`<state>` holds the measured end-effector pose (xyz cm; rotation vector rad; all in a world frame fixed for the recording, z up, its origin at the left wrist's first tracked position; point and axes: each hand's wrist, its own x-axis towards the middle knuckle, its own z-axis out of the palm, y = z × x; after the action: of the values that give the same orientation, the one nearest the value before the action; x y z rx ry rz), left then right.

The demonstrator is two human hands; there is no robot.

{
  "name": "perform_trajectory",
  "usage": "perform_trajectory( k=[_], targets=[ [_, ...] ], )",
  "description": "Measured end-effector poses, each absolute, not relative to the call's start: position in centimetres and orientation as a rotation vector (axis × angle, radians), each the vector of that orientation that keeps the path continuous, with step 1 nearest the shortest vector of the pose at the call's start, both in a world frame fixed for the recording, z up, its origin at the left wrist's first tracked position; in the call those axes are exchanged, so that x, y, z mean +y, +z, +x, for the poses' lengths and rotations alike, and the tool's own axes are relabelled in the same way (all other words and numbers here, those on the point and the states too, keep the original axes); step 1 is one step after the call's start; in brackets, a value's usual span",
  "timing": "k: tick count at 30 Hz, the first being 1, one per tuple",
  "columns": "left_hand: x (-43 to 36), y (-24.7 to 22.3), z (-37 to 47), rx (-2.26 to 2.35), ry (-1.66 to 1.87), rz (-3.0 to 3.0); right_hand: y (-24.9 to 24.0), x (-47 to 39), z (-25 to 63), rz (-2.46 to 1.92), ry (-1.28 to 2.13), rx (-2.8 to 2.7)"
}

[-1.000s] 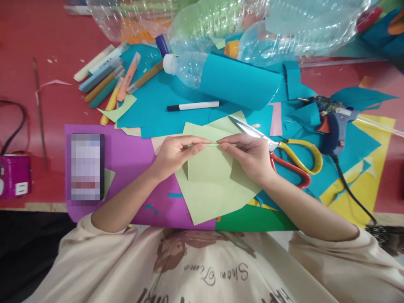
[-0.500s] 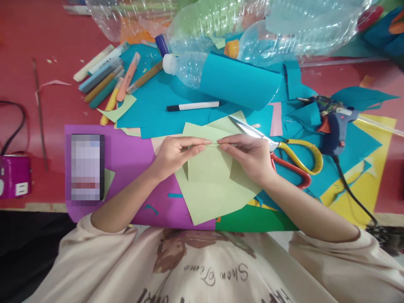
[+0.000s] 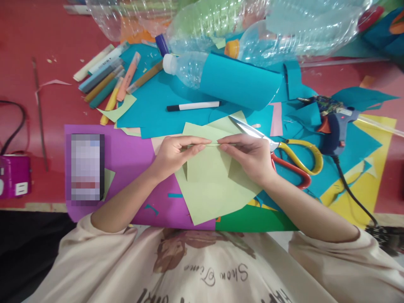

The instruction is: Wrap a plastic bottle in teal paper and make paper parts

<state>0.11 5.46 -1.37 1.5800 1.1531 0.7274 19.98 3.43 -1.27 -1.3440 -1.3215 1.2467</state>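
Observation:
A small piece of light green paper (image 3: 208, 166) is held by its top edge, which looks folded or rolled. My left hand (image 3: 179, 153) pinches that edge on the left. On the right, my right hand (image 3: 248, 153) pinches the same edge, a short gap away. Beneath lies a larger light green sheet (image 3: 214, 202). Scissors (image 3: 284, 155) with yellow and red handles lie beside my right hand, blades partly over green paper. A black and white marker (image 3: 193, 106) rests on blue paper (image 3: 151, 109) above the hands.
Across the back are clear plastic bottles (image 3: 299, 29), one wrapped in blue paper (image 3: 236, 80). Several markers (image 3: 101, 82) lie at the upper left, a phone (image 3: 85, 168) on purple paper at the left. A glue gun (image 3: 336, 130) with a black cord is at the right.

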Motion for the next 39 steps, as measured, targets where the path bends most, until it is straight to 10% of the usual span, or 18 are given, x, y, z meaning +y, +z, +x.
perform_trajectory(
  k=[39],
  targets=[
    [5.9,-1.0,0.0,1.255,0.944,1.468,-2.0,3.5,20.1,-1.38,1.116,-1.246]
  ],
)
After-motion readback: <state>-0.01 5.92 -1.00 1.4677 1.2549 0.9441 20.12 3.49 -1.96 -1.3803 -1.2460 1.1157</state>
